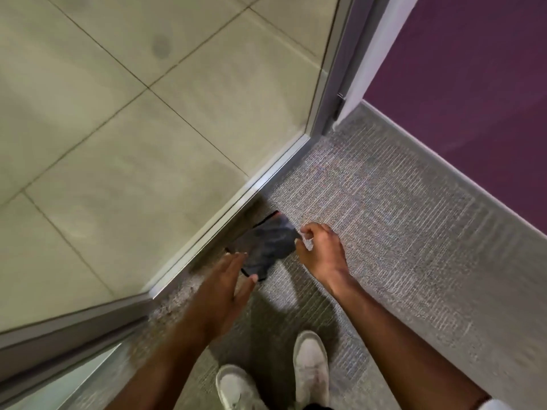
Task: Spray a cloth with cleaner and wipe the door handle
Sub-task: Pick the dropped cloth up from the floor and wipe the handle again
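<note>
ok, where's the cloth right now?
Head view, centre frame: the grey cloth is stretched between the left hand and right hand, above the carpet beside the metal door threshold.

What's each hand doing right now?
Left hand: open, fingers spread at the grey cloth.
Right hand: pinching the cloth's edge.

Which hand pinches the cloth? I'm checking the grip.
The right hand: its fingers pinch the grey cloth at one corner. The left hand is flat and open beside the cloth.

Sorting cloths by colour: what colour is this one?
Dark grey cloth with a darker edge, seen in the head view.
</note>
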{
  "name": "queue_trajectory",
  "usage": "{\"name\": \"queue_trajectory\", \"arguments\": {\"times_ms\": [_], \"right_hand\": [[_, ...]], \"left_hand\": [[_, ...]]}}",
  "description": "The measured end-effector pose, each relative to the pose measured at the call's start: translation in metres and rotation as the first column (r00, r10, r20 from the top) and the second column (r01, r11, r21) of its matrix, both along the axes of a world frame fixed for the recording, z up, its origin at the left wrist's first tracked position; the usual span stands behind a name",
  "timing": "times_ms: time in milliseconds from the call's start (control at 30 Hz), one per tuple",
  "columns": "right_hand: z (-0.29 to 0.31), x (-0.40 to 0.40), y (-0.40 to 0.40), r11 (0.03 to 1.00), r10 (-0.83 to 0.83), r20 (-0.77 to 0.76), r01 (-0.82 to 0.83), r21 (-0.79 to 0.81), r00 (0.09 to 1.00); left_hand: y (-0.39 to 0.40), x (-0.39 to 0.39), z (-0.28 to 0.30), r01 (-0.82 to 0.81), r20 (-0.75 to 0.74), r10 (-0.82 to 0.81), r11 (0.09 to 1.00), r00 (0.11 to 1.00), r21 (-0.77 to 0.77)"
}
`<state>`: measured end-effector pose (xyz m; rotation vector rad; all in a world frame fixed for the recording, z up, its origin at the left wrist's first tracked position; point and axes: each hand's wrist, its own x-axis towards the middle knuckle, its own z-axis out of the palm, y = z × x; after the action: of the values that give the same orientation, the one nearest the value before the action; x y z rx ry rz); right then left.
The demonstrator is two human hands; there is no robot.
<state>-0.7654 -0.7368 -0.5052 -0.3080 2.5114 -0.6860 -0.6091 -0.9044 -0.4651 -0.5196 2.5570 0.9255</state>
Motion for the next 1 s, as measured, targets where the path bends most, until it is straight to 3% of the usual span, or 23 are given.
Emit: {"name": "queue_trajectory", "arguments": {"times_ms": [300, 633, 833, 1000], "right_hand": [[-0.164, -0.015, 0.0, 0.994, -0.038, 0.092, 0.028, 0.106, 0.995], [-0.278, -0.03, -0.029, 0.989, -0.133, 0.163, 0.122, 0.08, 0.978], [-0.283, -0.029, -0.036, 0.961, -0.274, 0.27, 0.27, 0.053, 0.923], [-0.238, -0.019, -0.028, 0.899, -0.341, 0.379, 0.416, -0.137, 0.86]], "left_hand": [[-0.021, 0.024, -0.158, 0.049, 0.011, -0.049, 0.999, 0.999, 0.017], [-0.046, 0.031, -0.236, -0.023, 0.045, 0.023, 1.0, 0.999, 0.004], [-0.056, 0.04, -0.236, -0.029, 0.051, 0.03, 1.0, 0.998, -0.01], [-0.043, 0.042, -0.199, -0.046, 0.07, 0.045, 0.999, 0.997, 0.022]]}}
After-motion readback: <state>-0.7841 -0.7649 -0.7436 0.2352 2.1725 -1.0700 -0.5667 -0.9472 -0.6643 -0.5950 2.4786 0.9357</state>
